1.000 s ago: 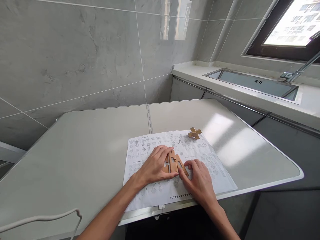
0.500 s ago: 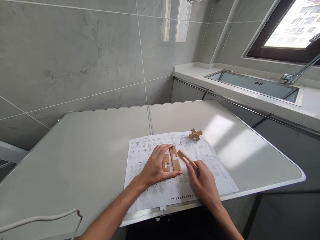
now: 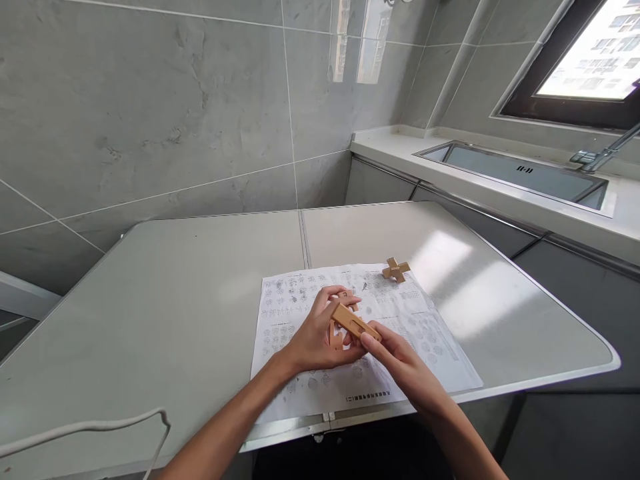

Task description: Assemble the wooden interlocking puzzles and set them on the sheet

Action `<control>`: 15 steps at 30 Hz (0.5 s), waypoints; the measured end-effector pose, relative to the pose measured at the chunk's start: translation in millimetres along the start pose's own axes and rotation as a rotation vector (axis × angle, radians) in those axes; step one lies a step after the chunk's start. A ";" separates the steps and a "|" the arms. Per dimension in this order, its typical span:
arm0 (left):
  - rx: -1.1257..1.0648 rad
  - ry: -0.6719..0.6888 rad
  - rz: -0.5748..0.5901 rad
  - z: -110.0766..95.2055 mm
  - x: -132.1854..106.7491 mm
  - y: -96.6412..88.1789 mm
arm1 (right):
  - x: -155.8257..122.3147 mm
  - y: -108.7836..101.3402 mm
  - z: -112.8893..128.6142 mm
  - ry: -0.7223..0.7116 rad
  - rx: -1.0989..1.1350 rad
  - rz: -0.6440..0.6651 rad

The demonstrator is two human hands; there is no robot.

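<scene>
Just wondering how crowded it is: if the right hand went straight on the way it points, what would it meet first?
Most likely the left hand: the slotted wooden piece in the right hand points toward it and overlaps it in view, though depth is unclear.

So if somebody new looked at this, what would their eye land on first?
Probably the slotted wooden piece gripped by the right hand, close beside the left hand and above a printed sheet. Next might come the cross-shaped wooden piece near the sheet's far right corner, then the bright glare on the table right of it.
</scene>
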State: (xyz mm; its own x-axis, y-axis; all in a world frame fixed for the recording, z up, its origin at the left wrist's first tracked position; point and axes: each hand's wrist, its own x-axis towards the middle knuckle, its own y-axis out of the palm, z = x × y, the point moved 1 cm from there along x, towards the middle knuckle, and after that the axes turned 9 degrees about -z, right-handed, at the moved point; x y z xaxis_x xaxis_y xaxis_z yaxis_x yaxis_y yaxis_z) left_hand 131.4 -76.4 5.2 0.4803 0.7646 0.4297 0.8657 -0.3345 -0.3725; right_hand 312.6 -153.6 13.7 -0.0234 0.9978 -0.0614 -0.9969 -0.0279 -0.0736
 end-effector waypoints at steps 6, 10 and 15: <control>-0.168 -0.189 -0.006 -7.2 5.7 -3.9 | 9.7 -20.2 6.3 -0.071 -0.054 0.058; -0.284 -0.404 -0.068 -2.5 7.3 -5.7 | 11.3 -33.2 11.0 -0.077 -0.079 0.211; -0.451 -0.509 0.096 3.4 6.5 -5.9 | 13.7 -33.4 1.5 -0.073 -0.021 0.250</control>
State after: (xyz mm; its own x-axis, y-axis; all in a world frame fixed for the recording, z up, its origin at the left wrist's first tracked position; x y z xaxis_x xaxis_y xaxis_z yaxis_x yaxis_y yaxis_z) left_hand 129.0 -67.7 7.4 0.5269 0.8471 -0.0693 0.8499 -0.5256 0.0368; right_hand 345.4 -138.9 16.9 -0.2748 0.9615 -0.0079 -0.9578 -0.2744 -0.0859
